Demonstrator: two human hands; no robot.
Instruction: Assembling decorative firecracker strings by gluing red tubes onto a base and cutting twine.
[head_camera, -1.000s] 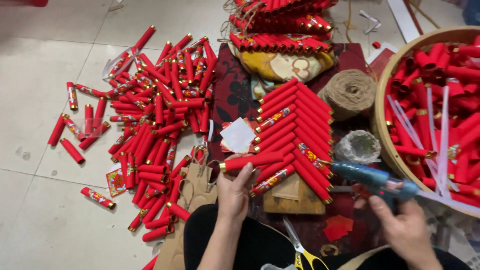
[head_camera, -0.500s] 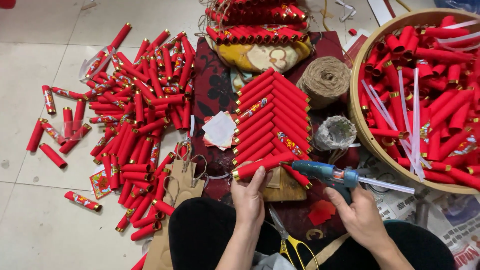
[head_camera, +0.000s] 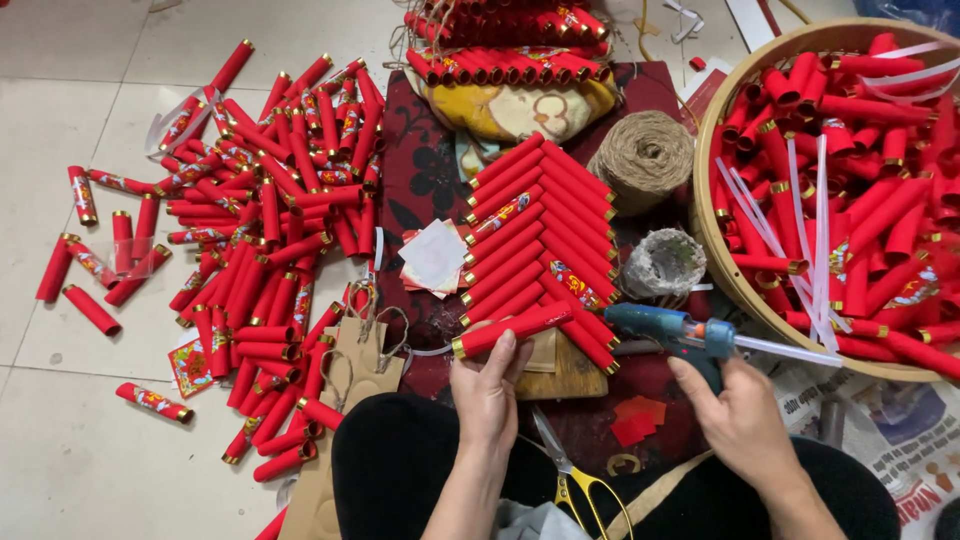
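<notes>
Since a second ago the view has shifted a little and the left hand (head_camera: 490, 385) has stayed at the lowest row of the chevron of red tubes (head_camera: 540, 235), while the right hand (head_camera: 745, 420) has drawn the blue glue gun (head_camera: 680, 335) in from about 3 o'clock so that its nozzle now sits just beside the right end of the bottom red tube (head_camera: 510, 328). Judgement: the newest tube is being seated and bonded at the lower edge of the chevron, so the piece is growing row by row. Left hand: palm down, fingers extended forward, fingertips and thumb pinching the bottom red tube from below, wrist coming up from 6 o'clock. Right hand: clenched around the glue gun's grip, gun barrel level and pointing toward 9 o'clock, clear glue stick trailing out toward 3 o'clock. The chevron lies on a dark patterned cloth (head_camera: 425, 170) at centre, over a small wooden board (head_camera: 570, 375). A loose heap of red tubes (head_camera: 270, 230) covers the floor (head_camera: 60, 450) at 9 o'clock; a round basket (head_camera: 715, 270) of more tubes sits at 3 o'clock. Twine ball (head_camera: 645, 160) at 1 o'clock, yellow-handled scissors (head_camera: 575, 485) at 6 o'clock between the forearms.
</notes>
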